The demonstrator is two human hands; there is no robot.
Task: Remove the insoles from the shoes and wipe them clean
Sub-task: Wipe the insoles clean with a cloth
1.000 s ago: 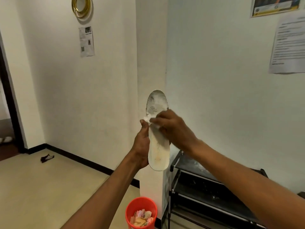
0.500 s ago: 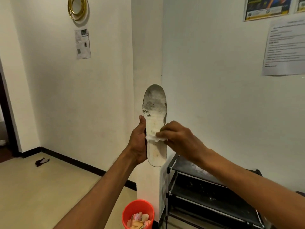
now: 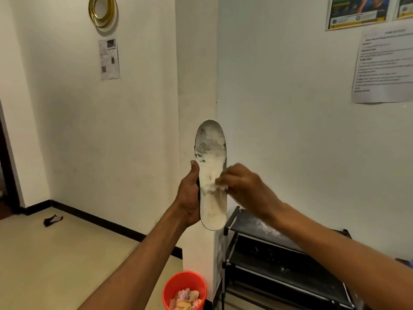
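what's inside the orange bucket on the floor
The round orange plastic bucket holds crumpled pink and yellow paper scraps, heaped together. Whatever lies beneath them, and the bucket's bottom, is covered.

The right hand (image 3: 245, 186) is lower on the insole (image 3: 211, 151) than one second ago. Then it pressed the wipe (image 3: 220, 186) just under the grey toe patch, level with the thumb tip of the left hand (image 3: 190, 198); now the wipe sits at mid-length, below that thumb tip. Against half a second ago, the wipe sits slightly nearer the insole's right edge. The pale strip beneath the toe patch, earlier covered, is exposed.
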